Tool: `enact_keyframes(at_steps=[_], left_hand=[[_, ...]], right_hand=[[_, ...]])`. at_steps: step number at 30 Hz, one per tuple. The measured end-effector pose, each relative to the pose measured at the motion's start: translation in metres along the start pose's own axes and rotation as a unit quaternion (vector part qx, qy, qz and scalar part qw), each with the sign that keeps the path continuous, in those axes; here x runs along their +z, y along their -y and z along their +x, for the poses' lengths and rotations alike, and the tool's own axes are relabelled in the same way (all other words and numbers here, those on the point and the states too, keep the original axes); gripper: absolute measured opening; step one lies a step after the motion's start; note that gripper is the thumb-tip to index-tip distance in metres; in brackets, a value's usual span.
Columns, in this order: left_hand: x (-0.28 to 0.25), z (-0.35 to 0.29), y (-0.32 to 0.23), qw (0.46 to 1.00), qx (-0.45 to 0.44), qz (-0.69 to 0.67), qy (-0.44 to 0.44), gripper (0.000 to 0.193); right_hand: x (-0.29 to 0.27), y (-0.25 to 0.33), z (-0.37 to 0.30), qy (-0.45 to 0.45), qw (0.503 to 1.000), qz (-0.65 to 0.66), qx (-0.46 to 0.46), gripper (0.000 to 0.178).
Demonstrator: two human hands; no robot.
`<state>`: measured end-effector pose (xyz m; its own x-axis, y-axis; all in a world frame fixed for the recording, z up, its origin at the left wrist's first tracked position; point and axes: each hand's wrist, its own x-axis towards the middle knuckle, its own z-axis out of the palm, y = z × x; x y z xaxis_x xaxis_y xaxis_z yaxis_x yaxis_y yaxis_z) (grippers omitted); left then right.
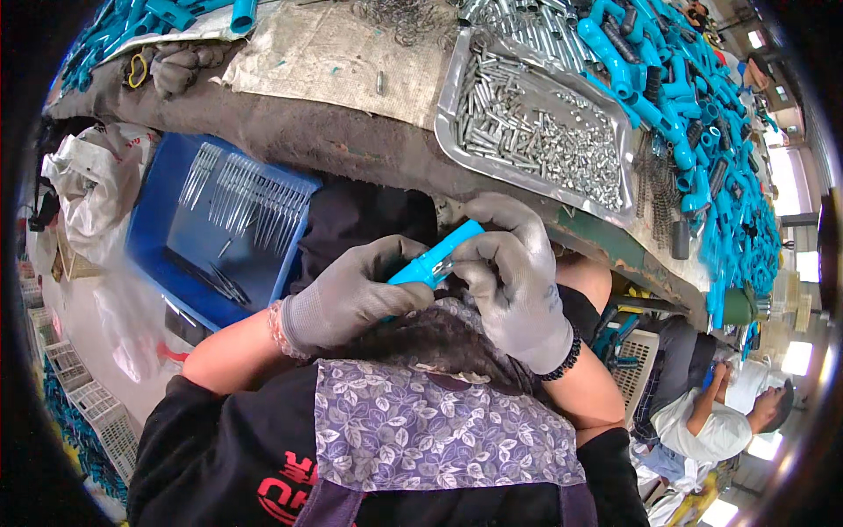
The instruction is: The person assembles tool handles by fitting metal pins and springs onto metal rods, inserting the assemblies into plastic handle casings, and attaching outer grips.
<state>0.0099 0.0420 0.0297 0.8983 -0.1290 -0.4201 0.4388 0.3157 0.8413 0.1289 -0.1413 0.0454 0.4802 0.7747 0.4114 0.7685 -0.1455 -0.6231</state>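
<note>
Your left hand (351, 294) and right hand (514, 272) are both closed around the blue plastic handle (435, 259), held between them over your lap, just short of the surface (351, 145) edge. The small metal piece at its middle could slip from gloved fingers and drop into your lap. Beyond, the metal tray (452, 97) of pins sits near the edge; an elbow bump could likely spill it.
</note>
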Motion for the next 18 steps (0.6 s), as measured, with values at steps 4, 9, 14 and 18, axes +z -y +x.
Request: enact_keyframes(at_steps=[4, 9, 14, 18], left_hand=[[0.001, 0.002, 0.004, 1.0, 0.004, 0.021, 0.013, 0.043], [0.003, 0.0, 0.005, 1.0, -0.001, 0.016, 0.019, 0.043], [0.003, -0.002, 0.007, 0.999, -0.012, 0.008, 0.032, 0.043], [0.001, -0.001, 0.012, 0.998, -0.019, -0.006, 0.052, 0.038]], right_hand=[[-0.003, 0.002, 0.002, 0.008, 1.0, -0.026, 0.001, 0.014], [-0.007, 0.001, 0.006, 0.046, 0.997, -0.053, -0.024, 0.017], [-0.008, 0.006, 0.009, 0.057, 0.991, -0.096, -0.07, 0.019], [-0.005, 0.009, 0.006, 0.024, 0.97, -0.161, -0.181, 0.022]])
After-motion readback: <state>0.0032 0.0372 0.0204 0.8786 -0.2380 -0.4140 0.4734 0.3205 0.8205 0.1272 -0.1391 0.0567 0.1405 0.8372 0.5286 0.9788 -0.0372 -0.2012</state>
